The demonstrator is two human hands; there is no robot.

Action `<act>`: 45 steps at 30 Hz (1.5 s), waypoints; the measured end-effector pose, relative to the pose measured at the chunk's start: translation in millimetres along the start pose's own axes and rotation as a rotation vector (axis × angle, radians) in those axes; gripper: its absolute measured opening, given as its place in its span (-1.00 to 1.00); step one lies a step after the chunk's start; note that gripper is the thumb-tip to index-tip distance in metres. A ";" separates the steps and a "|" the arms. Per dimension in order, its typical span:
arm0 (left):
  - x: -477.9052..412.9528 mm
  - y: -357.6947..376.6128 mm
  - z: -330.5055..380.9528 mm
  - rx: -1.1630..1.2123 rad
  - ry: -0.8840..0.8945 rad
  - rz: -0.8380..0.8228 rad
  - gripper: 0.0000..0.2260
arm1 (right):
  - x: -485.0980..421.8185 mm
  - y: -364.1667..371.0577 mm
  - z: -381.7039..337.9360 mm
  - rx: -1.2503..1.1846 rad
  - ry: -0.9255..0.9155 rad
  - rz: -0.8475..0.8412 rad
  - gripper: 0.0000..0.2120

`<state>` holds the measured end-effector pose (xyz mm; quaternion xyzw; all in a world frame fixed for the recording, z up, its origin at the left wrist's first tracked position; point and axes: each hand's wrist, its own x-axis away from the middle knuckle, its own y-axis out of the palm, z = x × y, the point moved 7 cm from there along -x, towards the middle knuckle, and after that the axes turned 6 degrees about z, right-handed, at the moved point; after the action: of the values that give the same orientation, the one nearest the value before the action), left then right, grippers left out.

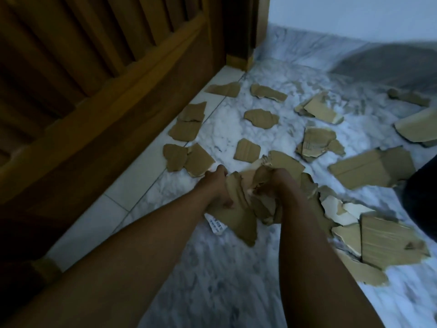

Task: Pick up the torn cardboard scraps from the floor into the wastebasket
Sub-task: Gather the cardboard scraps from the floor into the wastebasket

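Floor: pale marbled white-and-grey tile floor (220,268), dim light, a plain light wall along the top right of the frame.
Woodwork: slatted brown wooden door or panel (89,74) fills the upper left, its foot meeting a strip of plain white tile.
Scraps: torn brown cardboard scraps (261,117) lie scattered across the middle and right of the frame, small ragged ones near the wood, a bigger creased flat piece (371,168) at centre right, a large slab (390,241) at lower right.
Left hand: left hand (216,185), frame centre, fingers curled closed on the edge of a bent brown sheet (238,216) with a white printed label (216,224) showing beneath it.
Right hand: right hand (276,185), just beside the left, fingers closed around a crumpled wad of torn pieces (264,207).
Wastebasket: not in sight; a dark shape at the right edge cannot be identified.
Handling: I'd judge the scraps light and fairly stiff, with soft frayed tears; they should bend rather than break. Thin flat pieces lying tight on smooth tile may slide, so lift at a raised edge or curled corner. Large slabs are better taken by a long edge or folded at the crease.
Progress: most of the litter is on the floor.
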<state>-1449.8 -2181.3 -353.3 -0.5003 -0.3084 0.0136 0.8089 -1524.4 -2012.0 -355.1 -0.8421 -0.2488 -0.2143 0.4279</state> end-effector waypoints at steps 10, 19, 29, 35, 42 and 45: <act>13.2 -3.4 3.9 -0.144 -0.240 -0.052 -0.44 | 24.8 -11.0 -15.0 -0.064 0.040 -0.025 -0.77; -16.6 -45.3 -45.6 -0.205 -0.246 -0.116 -0.33 | 15.4 -10.7 -15.6 0.163 0.065 -0.089 -0.57; -79.6 -108.3 -88.8 -0.549 -0.038 -0.178 -0.11 | -7.1 -2.2 -13.3 0.146 0.102 -0.109 -0.52; -75.1 -101.2 -60.4 -0.699 0.144 -0.200 -0.26 | -14.7 -12.1 -10.3 0.012 0.143 -0.011 -0.57; -31.6 -52.6 -12.0 -0.998 0.700 -0.105 -0.55 | 27.9 -5.5 -6.0 -0.202 0.185 0.052 -0.37; -15.2 -54.7 -10.9 -0.971 0.720 -0.025 -0.57 | 52.7 -0.5 1.1 -0.580 0.302 -0.049 -0.29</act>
<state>-1472.3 -2222.3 -319.3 -0.7820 0.0079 -0.3083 0.5416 -1483.2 -1998.4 -325.2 -0.8814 -0.1312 -0.4088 0.1972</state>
